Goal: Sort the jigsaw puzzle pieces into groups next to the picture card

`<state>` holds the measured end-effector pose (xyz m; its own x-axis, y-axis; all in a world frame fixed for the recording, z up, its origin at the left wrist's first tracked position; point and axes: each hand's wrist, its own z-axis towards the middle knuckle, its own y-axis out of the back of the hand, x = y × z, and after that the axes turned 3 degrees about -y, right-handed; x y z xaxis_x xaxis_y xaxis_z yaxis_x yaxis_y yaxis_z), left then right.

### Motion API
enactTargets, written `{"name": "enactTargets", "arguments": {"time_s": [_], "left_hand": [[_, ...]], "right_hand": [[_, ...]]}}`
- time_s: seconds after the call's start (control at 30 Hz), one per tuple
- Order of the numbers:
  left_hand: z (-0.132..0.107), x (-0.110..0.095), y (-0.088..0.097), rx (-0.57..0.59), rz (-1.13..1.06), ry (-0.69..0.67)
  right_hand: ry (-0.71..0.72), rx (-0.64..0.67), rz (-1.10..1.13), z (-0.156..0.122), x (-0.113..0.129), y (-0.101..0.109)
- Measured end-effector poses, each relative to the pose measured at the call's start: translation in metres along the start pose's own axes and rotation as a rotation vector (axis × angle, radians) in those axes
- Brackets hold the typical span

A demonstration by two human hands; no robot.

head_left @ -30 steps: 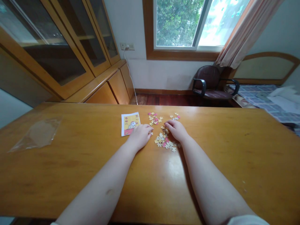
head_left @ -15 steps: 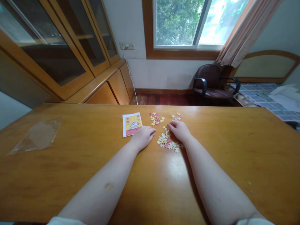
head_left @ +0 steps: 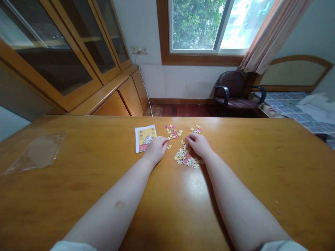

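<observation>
My left hand (head_left: 156, 149) rests on the table beside the picture card (head_left: 140, 139), partly covering its right edge. Its index finger is stretched out to a puzzle piece at the lower edge of the upper left group of puzzle pieces (head_left: 172, 131). One loose puzzle piece (head_left: 169, 147) lies just right of this hand. My right hand (head_left: 200, 144) is closed, thumb and fingertips pressed together above the larger heap of pale, yellow and pink puzzle pieces (head_left: 183, 157). Whatever is between those fingertips is too small to make out. A smaller group of pieces (head_left: 196, 129) lies beyond it.
A clear plastic bag (head_left: 39, 151) lies at the left of the wooden table (head_left: 167, 209). Small light scraps (head_left: 277, 202) are at the right. Past the far edge stand a glass-door cabinet (head_left: 96, 80), an office chair (head_left: 232, 90) and a bed (head_left: 285, 104).
My left hand has moved slightly away from me and left, uncovering a loose puzzle piece. My right hand stays almost in place, still pinched. The view has shifted slightly.
</observation>
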<state>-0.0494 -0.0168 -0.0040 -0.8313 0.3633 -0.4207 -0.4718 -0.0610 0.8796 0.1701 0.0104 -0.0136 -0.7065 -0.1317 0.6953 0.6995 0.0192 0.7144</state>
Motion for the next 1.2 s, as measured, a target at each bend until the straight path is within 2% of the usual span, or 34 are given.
{"name": "enactTargets", "arguments": {"time_s": [0.17, 0.5, 0.6, 0.7, 0.77, 0.9, 1.2], "left_hand": [[-0.004, -0.012, 0.001, 0.126, 0.111, -0.119], [-0.003, -0.010, -0.003, 0.085, 0.099, -0.066], [-0.005, -0.015, 0.000, 0.121, 0.041, -0.171], [-0.009, -0.022, 0.000, 0.216, -0.001, -0.334], [-0.011, -0.025, -0.002, 0.283, 0.008, -0.378], [-0.011, -0.025, -0.006, 0.358, 0.038, -0.360], [-0.009, -0.015, -0.008, 0.298, 0.042, -0.292]], "right_hand": [[0.052, 0.017, 0.067, -0.001, 0.000, 0.000], [0.034, 0.047, 0.037, -0.001, 0.001, -0.001], [0.016, 0.046, 0.089, 0.000, -0.002, -0.002], [0.013, 0.055, 0.085, 0.001, -0.004, -0.002], [0.017, 0.053, 0.067, 0.001, -0.004, -0.002], [0.013, 0.075, 0.082, 0.001, -0.003, -0.002], [0.006, 0.042, 0.056, 0.000, -0.001, 0.000]]}}
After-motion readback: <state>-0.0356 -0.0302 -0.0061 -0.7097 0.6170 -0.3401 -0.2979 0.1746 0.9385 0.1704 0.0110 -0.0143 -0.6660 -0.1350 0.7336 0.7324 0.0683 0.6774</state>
